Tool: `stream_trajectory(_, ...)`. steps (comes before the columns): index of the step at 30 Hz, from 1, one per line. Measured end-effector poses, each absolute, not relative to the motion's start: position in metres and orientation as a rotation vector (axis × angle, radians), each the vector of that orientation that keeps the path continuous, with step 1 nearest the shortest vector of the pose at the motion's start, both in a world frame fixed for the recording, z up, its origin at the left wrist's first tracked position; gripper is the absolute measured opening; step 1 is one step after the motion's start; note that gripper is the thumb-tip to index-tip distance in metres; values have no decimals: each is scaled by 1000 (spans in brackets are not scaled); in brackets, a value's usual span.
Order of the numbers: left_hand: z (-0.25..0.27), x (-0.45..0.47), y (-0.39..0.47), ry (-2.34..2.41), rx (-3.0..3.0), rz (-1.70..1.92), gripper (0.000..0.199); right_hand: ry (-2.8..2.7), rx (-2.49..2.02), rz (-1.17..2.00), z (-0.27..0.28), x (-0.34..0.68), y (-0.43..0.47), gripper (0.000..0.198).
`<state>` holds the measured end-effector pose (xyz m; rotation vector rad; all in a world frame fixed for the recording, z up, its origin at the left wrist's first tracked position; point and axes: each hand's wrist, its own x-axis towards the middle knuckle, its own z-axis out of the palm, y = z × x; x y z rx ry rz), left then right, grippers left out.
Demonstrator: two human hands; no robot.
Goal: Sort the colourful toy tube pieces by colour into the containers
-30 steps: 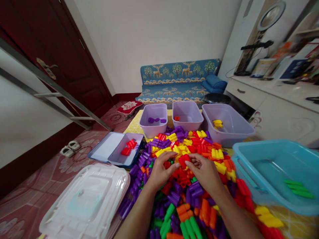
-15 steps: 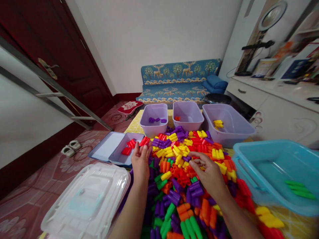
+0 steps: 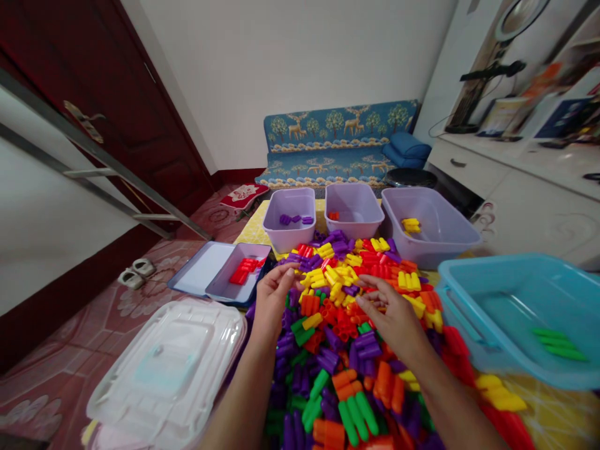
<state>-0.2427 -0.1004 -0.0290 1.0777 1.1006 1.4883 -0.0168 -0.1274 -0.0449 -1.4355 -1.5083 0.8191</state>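
Observation:
A big heap of plastic building blocks, shaped like joined tubes in red, yellow, purple, orange and green, spreads between my arms. Over its left edge is my left hand, thumb and fingers apart, holding nothing that I can see. My right hand hovers above the right middle of the heap, fingers curved and spread, close to a purple block and some yellow blocks. Red blocks lie in the shallow lilac box just left of my left hand.
Three lilac bins stand along the back, with purple, orange and yellow blocks inside. A blue bin at right holds green blocks. Clear plastic lids lie at front left. A patterned sofa is behind the table.
My left hand has let go of a red block, which now lies in the shallow box, and has moved right to the heap. The right hand stays nearly in place.

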Motion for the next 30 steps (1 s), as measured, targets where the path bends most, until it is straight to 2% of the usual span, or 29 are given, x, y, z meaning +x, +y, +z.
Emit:
stream_trajectory(7, -12, -248, -166, 1258, 1496, 1403, 29, -1599, -1473, 761, -35, 10, -165, 39)
stream_trajectory(11, -29, -278, -232, 1319, 1734, 1322, 49, -1650, -1578, 714, -43, 39, -215, 39)
stream_trajectory(14, -53, -308, -281, 1306, 1938, 1208, 60, -1756, -1661, 519, -53, 62, -263, 40)
stream_trajectory(18, -80, -335, -323, 1310, 2313, 1020, 80, -1846, -1755, 348, -76, 91, -329, 52)
stream_trajectory(20, -90, -340, -331, 1322, 2424, 857, 85, -1925, -1764, 315, -90, 101, -358, 62)
stream_trajectory(25, -105, -335, -328, 1225, 2478, 631, 79, -2130, -1748, 256, -121, 105, -390, 78)
stream_trajectory(30, -105, -311, -310, 1129, 2510, 595, 82, -2267, -1629, 85, -129, 83, -363, 74)
